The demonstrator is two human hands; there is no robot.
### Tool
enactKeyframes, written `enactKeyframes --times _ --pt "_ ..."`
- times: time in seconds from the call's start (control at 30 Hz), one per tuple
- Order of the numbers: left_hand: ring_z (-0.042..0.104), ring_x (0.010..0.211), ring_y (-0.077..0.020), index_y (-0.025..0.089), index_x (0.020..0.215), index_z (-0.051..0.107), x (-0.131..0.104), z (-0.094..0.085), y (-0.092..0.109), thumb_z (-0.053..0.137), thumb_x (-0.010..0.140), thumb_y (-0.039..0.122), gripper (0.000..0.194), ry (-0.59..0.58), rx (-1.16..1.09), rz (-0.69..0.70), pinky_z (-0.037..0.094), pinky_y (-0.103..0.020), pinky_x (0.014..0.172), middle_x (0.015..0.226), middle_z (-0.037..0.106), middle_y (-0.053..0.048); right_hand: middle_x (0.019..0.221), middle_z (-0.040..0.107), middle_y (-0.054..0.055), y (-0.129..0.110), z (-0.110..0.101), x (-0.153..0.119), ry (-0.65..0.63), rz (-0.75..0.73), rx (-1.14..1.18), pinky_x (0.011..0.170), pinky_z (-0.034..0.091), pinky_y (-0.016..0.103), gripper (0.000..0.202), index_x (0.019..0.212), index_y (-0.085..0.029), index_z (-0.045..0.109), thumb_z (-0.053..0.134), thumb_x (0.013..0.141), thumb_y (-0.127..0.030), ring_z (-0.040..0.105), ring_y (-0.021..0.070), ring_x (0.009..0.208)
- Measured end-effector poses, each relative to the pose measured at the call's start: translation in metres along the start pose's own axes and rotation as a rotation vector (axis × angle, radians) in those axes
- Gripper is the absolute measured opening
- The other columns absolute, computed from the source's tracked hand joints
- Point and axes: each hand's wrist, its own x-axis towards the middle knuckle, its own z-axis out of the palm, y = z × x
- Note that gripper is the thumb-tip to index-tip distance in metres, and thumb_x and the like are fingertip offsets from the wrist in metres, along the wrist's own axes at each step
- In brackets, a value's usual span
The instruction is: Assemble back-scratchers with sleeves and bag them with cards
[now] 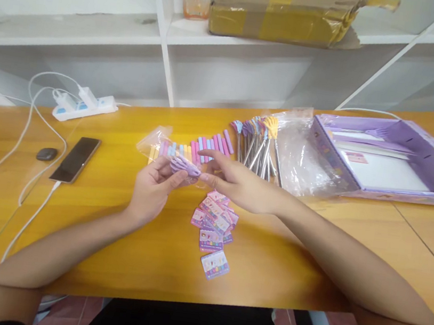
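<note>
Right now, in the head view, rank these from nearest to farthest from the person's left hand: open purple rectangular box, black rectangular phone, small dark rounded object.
1. Black rectangular phone: left of the left hand.
2. Small dark rounded object: farther left, past the phone.
3. Open purple rectangular box: far off to the right.
</note>
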Motion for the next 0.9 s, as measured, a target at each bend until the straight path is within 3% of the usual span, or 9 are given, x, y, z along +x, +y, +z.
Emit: enactKeyframes --times 0.1,0.2,0.33,0.47,0.7,0.9 --pt "0.083 0.093 -0.0208 0.017 0.102 0.078 0.009 -0.004 0.001 0.1 0.08 0.04 0.039 0.062 -0.008 0.026 0.071 -0.034 0.088 0.1 0.085 -0.006 0.09 0.065 0.002 0.004 0.002 0.002 0.014 0.033 0.089 0.064 0.049 0.031 0.065 0.161 -0.015 0.044 0.058 0.112 -0.054 0.057 0.0162 0.073" --pt "0.082 0.095 -0.0195 0.018 0.098 0.077 0.025 -0.013 0.009 0.1 0.079 0.041 0.037 0.138 -0.053 0.104 0.07 -0.033 0.09 0.101 0.084 -0.005 0.081 0.059 -0.003 0.003 -0.017 0.001 -0.069 0.114 0.203 0.057 0.044 0.027 0.051 0.146 -0.015 0.057 0.061 0.111 -0.052 0.052 0.0122 0.064" --pt "0.08 0.09 -0.0143 0.018 0.095 0.076 0.041 -0.026 0.015 0.094 0.088 0.039 0.029 0.225 -0.144 0.171 0.069 -0.028 0.09 0.096 0.082 -0.003 0.082 0.066 0.0 -0.003 -0.05 -0.001 -0.212 0.122 0.192 0.061 0.048 0.025 0.029 0.114 -0.017 0.073 0.067 0.108 -0.044 0.059 0.0106 0.069" --pt "0.081 0.087 -0.0141 0.017 0.095 0.075 0.043 -0.03 0.009 0.088 0.095 0.041 0.027 0.236 -0.175 0.138 0.068 -0.027 0.088 0.095 0.083 -0.003 0.087 0.075 0.002 -0.008 -0.066 -0.005 -0.297 0.136 0.205 0.063 0.052 0.026 0.025 0.109 -0.019 0.08 0.076 0.101 -0.043 0.066 0.0118 0.072" --pt "0.082 0.092 -0.0162 0.017 0.095 0.077 0.03 -0.018 0.005 0.096 0.085 0.04 0.032 0.19 -0.154 -0.019 0.068 -0.028 0.091 0.096 0.084 -0.004 0.095 0.082 0.004 0.002 -0.049 -0.003 -0.194 0.236 0.379 0.046 0.046 0.024 0.048 0.131 -0.019 0.074 0.086 0.093 -0.046 0.063 0.0082 0.052" --pt "0.081 0.092 -0.0168 0.019 0.099 0.078 0.017 -0.01 0.005 0.1 0.079 0.043 0.039 0.099 -0.146 -0.034 0.069 -0.028 0.085 0.105 0.085 -0.005 0.074 0.077 0.0 0.004 -0.024 0.004 -0.144 0.205 0.384 0.044 0.048 0.022 0.048 0.106 -0.018 0.068 0.091 0.088 -0.056 0.061 0.0086 0.045"
